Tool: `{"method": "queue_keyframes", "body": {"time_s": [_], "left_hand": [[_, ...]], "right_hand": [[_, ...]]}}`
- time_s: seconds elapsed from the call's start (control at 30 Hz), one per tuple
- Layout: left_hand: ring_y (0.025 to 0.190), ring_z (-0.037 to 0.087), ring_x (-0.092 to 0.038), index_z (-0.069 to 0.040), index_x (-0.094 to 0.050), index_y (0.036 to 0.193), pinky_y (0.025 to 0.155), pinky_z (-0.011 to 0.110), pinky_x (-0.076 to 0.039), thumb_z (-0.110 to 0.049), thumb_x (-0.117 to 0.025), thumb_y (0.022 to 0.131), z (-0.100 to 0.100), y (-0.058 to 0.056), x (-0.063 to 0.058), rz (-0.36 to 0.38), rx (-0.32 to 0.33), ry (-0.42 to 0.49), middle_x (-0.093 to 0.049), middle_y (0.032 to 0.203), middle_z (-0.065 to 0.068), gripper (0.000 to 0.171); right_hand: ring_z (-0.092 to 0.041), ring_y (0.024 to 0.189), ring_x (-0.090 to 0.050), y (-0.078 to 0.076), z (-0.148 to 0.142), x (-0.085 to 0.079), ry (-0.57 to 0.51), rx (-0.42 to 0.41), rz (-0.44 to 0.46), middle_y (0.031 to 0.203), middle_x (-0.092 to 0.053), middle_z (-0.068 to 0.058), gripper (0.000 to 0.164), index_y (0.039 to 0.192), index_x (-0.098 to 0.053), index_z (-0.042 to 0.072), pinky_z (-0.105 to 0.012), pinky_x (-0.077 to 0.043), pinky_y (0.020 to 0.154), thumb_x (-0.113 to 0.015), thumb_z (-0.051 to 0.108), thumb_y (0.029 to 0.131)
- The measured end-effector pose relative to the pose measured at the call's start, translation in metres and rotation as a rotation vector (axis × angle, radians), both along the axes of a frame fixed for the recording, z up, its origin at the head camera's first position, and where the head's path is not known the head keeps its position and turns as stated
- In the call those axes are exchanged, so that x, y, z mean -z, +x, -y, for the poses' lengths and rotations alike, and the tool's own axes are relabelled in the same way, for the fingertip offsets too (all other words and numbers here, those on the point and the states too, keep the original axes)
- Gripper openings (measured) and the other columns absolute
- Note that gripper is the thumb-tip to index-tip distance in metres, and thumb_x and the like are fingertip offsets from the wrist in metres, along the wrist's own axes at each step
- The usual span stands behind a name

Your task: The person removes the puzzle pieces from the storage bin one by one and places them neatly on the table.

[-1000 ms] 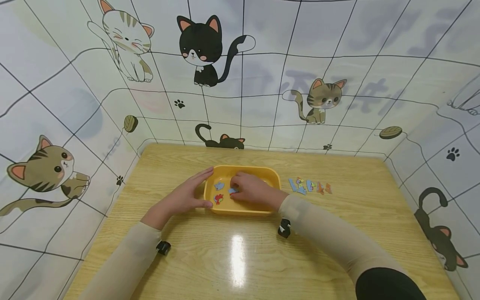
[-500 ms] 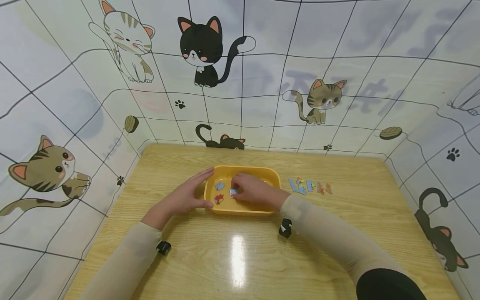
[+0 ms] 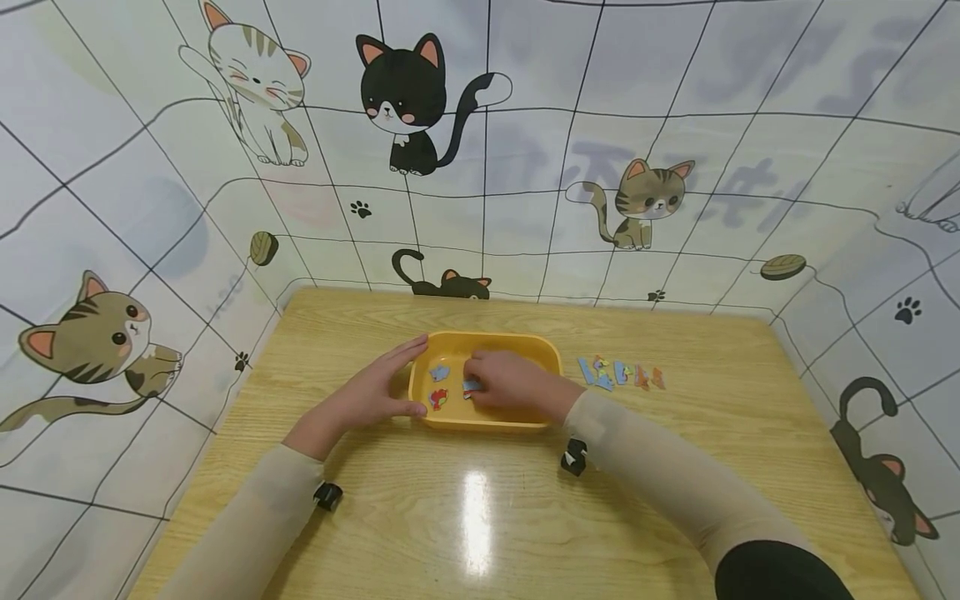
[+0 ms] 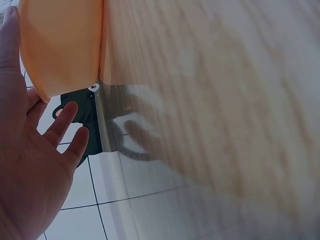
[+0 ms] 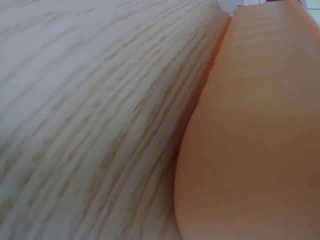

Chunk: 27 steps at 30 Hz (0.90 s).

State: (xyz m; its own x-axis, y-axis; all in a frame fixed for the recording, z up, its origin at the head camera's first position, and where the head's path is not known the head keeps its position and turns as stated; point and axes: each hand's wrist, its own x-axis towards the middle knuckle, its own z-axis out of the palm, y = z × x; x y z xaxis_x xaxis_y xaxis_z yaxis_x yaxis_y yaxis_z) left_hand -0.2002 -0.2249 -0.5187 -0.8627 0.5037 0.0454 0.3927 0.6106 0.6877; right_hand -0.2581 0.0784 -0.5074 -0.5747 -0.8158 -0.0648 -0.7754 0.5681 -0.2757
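A small blue-and-white puzzle piece [image 3: 470,390], partly hidden by fingertips, sits inside the yellow tray [image 3: 450,424], a little left of its middle. The right hand [image 3: 513,382] pinches it: the fingers are bent and gathered close to the thumb, leaving hardly any gap, and the back of the hand faces up. That forearm comes in from the lower right, crosses the tray's right end and slopes down into it; the right wrist view shows just the tray's outer wall and the wood grain beside it. Near the pinched piece, toward the tray's left end, lie a light-blue piece [image 3: 439,373] and, nearer the person, a red piece [image 3: 438,399]. The left hand [image 3: 367,390] spans the tray's left end from outside, its fingers long and its thumb set well apart from them, so that fingertips touch the far corner and the thumb the near one; it braces the tray without closing round it. Its forearm rises from the lower left. Right of the tray, on the wooden surface [image 3: 397,517], a loose row of blue, yellow and orange pieces [image 3: 641,377] lies flat. Both sleeves [image 3: 255,508] are beige, with a black device at each wrist. A cat-patterned backdrop [image 3: 525,150] encloses the surface.
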Motion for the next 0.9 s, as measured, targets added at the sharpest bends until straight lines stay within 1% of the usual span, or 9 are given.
{"method": "queue_keyframes", "body": {"time_s": [0.1, 0.23, 0.33, 0.47, 0.57, 0.73, 0.9], "left_hand": [[0.169, 0.026, -0.019, -0.015, -0.034, 0.175, 0.135, 0.055, -0.02, -0.049, -0.095, 0.086, 0.0, 0.0, 0.0, -0.004, -0.001, 0.0, -0.02, 0.183, -0.01, 0.113], [0.169, 0.028, -0.02, -0.014, -0.034, 0.175, 0.135, 0.057, -0.02, -0.044, -0.096, 0.085, -0.001, 0.001, -0.001, -0.011, 0.002, 0.001, -0.021, 0.184, -0.007, 0.113], [0.169, 0.03, -0.02, -0.014, -0.034, 0.175, 0.135, 0.059, -0.02, -0.041, -0.097, 0.085, -0.002, 0.002, -0.002, -0.008, 0.0, 0.006, -0.021, 0.184, -0.005, 0.113], [0.169, 0.031, -0.02, -0.015, -0.034, 0.175, 0.135, 0.06, -0.02, -0.039, -0.097, 0.086, -0.002, 0.002, -0.003, -0.01, -0.002, 0.007, -0.021, 0.184, -0.005, 0.112], [0.169, 0.032, -0.02, -0.014, -0.034, 0.175, 0.134, 0.061, -0.02, -0.04, -0.097, 0.086, -0.003, 0.002, -0.003, -0.016, 0.004, 0.005, -0.021, 0.184, -0.005, 0.112], [0.169, 0.03, -0.02, -0.013, -0.034, 0.175, 0.135, 0.059, -0.021, -0.043, -0.097, 0.085, -0.002, 0.002, -0.001, -0.01, 0.0, 0.002, -0.021, 0.184, -0.007, 0.113], [0.169, 0.032, -0.021, -0.012, -0.035, 0.175, 0.134, 0.062, -0.021, -0.044, -0.096, 0.086, -0.001, 0.002, 0.0, -0.021, 0.002, 0.006, -0.021, 0.184, -0.005, 0.113]], "right_hand": [[-0.012, 0.087, -0.058, -0.001, -0.004, -0.001, -0.033, 0.004, 0.013, 0.104, -0.061, 0.006, 0.02, 0.115, -0.074, 0.016, -0.027, -0.053, 0.081, -0.078, 0.029, 0.101], [-0.012, 0.09, -0.061, -0.001, -0.011, -0.009, -0.078, 0.014, 0.016, 0.108, -0.066, 0.005, 0.023, 0.116, -0.075, 0.015, -0.03, -0.056, 0.085, -0.079, 0.033, 0.101], [-0.012, 0.092, -0.061, 0.0, -0.017, -0.015, -0.108, 0.034, 0.027, 0.111, -0.068, 0.006, 0.022, 0.116, -0.077, 0.016, -0.031, -0.056, 0.086, -0.078, 0.032, 0.101], [-0.01, 0.082, -0.058, 0.001, -0.031, -0.025, -0.175, 0.056, 0.043, 0.111, -0.068, 0.007, 0.017, 0.114, -0.078, 0.018, -0.03, -0.054, 0.076, -0.078, 0.027, 0.1], [-0.009, 0.075, -0.054, 0.004, -0.043, -0.032, -0.239, 0.069, 0.044, 0.108, -0.067, 0.007, 0.016, 0.114, -0.077, 0.018, -0.03, -0.051, 0.069, -0.077, 0.022, 0.098], [-0.009, 0.074, -0.053, 0.008, -0.063, -0.038, -0.317, 0.116, 0.046, 0.105, -0.065, 0.009, 0.019, 0.114, -0.076, 0.018, -0.029, -0.049, 0.065, -0.077, 0.019, 0.096], [-0.01, 0.075, -0.052, 0.011, -0.084, -0.042, -0.362, 0.16, 0.054, 0.104, -0.064, 0.01, 0.017, 0.113, -0.075, 0.019, -0.03, -0.046, 0.063, -0.077, 0.021, 0.096]]}}
